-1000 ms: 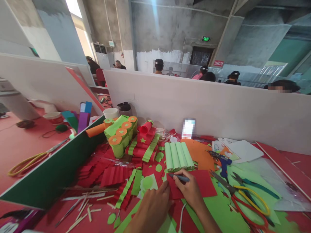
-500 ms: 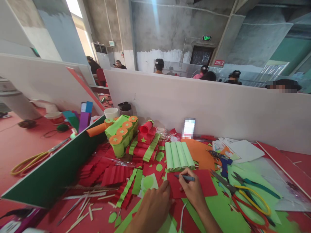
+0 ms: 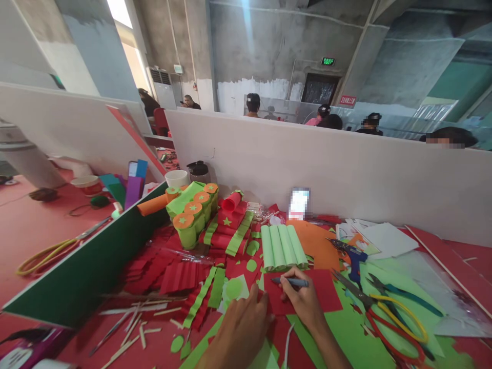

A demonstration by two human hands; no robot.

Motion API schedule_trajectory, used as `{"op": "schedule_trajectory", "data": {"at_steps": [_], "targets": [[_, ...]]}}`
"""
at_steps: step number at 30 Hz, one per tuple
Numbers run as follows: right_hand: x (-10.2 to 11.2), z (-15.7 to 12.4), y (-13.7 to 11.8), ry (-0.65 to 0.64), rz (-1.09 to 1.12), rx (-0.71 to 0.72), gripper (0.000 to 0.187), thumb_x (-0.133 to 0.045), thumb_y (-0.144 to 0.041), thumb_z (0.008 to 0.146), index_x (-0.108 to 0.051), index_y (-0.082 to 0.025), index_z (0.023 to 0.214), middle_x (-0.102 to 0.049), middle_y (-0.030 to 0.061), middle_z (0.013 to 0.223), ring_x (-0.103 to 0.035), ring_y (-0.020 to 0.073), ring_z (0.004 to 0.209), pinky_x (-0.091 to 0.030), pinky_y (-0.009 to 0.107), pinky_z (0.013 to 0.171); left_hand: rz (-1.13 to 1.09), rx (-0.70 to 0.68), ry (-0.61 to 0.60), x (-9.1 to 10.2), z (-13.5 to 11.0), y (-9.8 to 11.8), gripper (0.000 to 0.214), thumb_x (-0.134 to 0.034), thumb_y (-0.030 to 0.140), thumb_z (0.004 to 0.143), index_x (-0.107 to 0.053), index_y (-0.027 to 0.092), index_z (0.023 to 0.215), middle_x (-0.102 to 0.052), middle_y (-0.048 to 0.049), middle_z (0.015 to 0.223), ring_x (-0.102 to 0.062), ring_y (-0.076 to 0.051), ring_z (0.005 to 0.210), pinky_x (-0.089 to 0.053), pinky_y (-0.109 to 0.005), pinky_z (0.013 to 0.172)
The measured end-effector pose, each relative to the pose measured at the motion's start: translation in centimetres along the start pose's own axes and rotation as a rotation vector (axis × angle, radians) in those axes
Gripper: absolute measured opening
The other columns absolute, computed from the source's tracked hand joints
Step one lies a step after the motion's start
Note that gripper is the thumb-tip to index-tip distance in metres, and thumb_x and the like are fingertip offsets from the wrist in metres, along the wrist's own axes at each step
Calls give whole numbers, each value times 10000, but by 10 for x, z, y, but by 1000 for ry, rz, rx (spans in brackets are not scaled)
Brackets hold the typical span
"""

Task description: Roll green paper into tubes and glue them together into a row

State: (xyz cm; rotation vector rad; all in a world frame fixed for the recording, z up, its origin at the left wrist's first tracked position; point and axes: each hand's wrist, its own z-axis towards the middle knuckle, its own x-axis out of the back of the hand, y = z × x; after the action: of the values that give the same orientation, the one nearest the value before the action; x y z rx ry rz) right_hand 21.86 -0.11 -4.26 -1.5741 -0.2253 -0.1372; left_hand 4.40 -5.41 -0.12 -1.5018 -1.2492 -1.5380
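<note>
My right hand (image 3: 302, 300) grips a blue pen (image 3: 290, 281), its tip resting on a red paper sheet (image 3: 325, 289) low in the middle of the view. My left hand (image 3: 242, 328) lies flat with fingers together on the left edge of that red sheet. Just beyond the sheet sit several light green paper rolls (image 3: 282, 247) side by side.
Scissors with yellow and red handles (image 3: 388, 312) and a blue glue gun (image 3: 351, 256) lie to the right. Green and orange paper cylinders (image 3: 192, 215), folded red strips and wooden sticks (image 3: 134, 328) crowd the left. A white partition (image 3: 326, 169) stands behind, with other people beyond it.
My right hand slid the pen a little to the right across the red sheet and then slightly back. My left hand stayed put.
</note>
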Motion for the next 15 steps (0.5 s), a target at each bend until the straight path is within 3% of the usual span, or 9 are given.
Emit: {"op": "schedule_trajectory", "data": {"at_steps": [7,15], "targets": [[-4,-2,-6,-40,-127,46,311,-590,-508,833,-611,-200,802,-678,35,664,-649,198,622,-483,254,568,-20,-35,-49,8,3,-1,257,-437,255,942,-580,182,1143,-673,-100,908,-666,-250,808,-487,-350,715],[-4,-3,-9,-29,-183,82,307,-588,-496,833,-640,-195,807,-671,35,691,-627,190,618,-473,247,562,3,-25,-60,7,3,0,328,-438,274,949,-540,178,1245,-699,-108,880,-682,-270,803,-497,-368,708]]}}
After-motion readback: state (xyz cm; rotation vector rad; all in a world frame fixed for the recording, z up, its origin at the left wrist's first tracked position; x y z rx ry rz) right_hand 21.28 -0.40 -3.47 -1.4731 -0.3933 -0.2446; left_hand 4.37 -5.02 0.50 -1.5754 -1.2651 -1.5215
